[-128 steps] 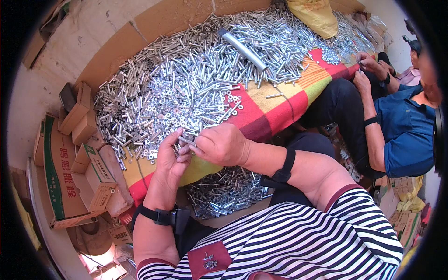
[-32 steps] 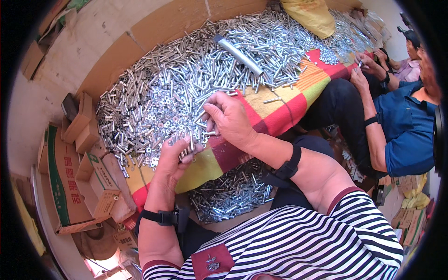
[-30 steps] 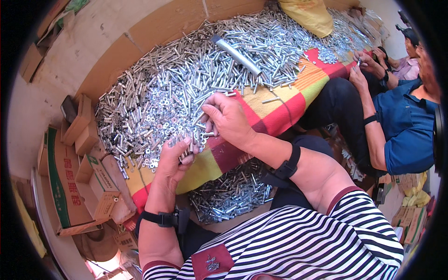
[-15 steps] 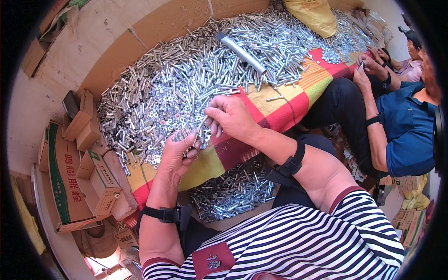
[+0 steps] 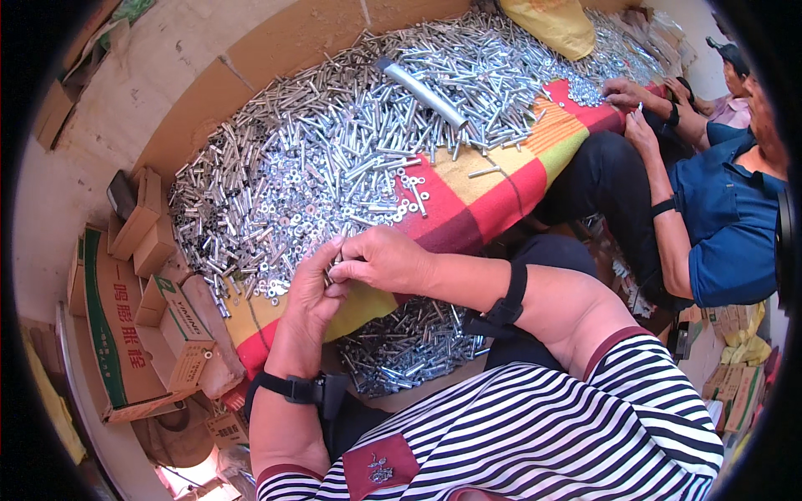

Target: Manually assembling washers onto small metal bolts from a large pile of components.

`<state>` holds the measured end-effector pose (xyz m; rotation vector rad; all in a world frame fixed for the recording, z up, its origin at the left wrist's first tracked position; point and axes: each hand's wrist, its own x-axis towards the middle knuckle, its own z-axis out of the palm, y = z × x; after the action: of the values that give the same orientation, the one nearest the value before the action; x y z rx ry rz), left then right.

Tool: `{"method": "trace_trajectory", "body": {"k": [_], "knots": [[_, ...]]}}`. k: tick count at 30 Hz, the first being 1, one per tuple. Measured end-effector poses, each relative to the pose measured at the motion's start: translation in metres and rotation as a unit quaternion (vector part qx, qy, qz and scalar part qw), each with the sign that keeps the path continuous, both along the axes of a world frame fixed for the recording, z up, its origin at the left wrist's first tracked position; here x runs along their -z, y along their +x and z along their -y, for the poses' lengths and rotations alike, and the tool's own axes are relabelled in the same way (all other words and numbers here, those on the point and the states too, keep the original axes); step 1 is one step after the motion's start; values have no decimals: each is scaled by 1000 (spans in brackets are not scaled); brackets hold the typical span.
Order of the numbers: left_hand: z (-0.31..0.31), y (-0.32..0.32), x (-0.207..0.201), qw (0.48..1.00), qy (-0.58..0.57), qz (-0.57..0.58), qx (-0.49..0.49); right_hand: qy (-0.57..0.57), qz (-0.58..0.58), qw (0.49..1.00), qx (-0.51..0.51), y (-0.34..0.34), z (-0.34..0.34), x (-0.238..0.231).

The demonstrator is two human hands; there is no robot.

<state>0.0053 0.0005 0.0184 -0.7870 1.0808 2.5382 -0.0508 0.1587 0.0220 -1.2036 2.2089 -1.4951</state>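
A broad heap of silvery metal bolts, nuts and washers is spread over a checked woven cloth in red, yellow and dark maroon. At the near edge of the heap, the left hand and the right hand are brought together, touching at the fingertips. A small silvery metal piece is pinched there between the fingers of both hands; it is mostly covered, so whether it is a bolt or a nut cannot be told. Just right of the hands, loose round silvery nuts and washers are scattered along the heap's near edge, and a single slim silvery bolt is left lying on the cloth, apart from the heap. Across the top of the heap a thick grey metal tube with a dark end is laid at a slant. Below the heap, under the cloth's hanging edge, a second, smaller pile of metal bolts is seen. To the left of the heap an open brown cardboard box with a green band is placed, with small plain brown cardboard boxes stacked behind it. The heap's far right part is overhung by a yellow woven sack. Beside its right end a co-worker in a blue shirt is seated, one hand of theirs held out near the small metal parts.
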Motion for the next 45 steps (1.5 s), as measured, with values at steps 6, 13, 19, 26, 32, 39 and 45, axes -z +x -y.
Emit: {"method": "trace_trajectory", "body": {"k": [6, 13, 19, 26, 32, 39, 45], "knots": [[2, 0, -5, 995, 82, -46, 36, 120, -89, 984, 95, -25, -33, -26], [2, -13, -15, 963, -260, -46, 58, 361, -170, 900, 178, -44, -66, -21], [-33, -27, -16, 569, -807, -98, 125, 184, -166, 950, 192, -48, -64, -8], [-19, -27, -11, 775, -622, -100, 58, 1, -3, 995, 103, -24, -48, -13], [2, -21, -3, 997, 34, -54, -52, -45, -4, 998, 34, -3, -35, -10], [-13, -16, -8, 997, -50, -45, -33, -71, 123, 984, 111, 4, -24, -10], [-26, -5, 0, 998, 55, -36, 10, 23, -126, 983, 131, -11, -31, -12]]}}
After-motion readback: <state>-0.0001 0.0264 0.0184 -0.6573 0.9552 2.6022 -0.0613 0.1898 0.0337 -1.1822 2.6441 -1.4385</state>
